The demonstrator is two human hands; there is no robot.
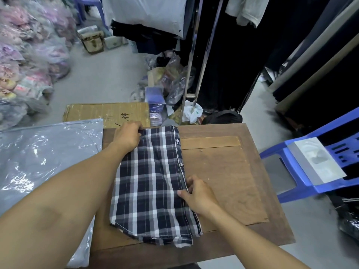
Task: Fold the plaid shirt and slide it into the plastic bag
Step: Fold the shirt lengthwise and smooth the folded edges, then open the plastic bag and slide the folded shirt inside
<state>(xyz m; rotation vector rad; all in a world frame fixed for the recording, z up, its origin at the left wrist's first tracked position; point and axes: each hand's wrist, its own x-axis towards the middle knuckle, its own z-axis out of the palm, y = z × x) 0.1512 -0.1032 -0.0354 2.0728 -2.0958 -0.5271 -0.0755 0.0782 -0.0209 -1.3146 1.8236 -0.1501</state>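
A navy and white plaid shirt [153, 183] lies folded into a long narrow strip on the wooden table [229, 171], its button edge along the right side. My left hand [127, 135] grips the shirt's far left corner. At the middle of the button edge, my right hand [197, 195] pinches the fabric between thumb and fingers. A clear plastic bag [44, 158] lies flat at the left, partly over the table's edge and under my left forearm.
A blue plastic chair [303, 171] with a flat packet on its seat stands at the right. A cardboard box [106, 114] lies beyond the table. Bagged clothes pile at the far left, and a metal rack with hanging garments stands behind.
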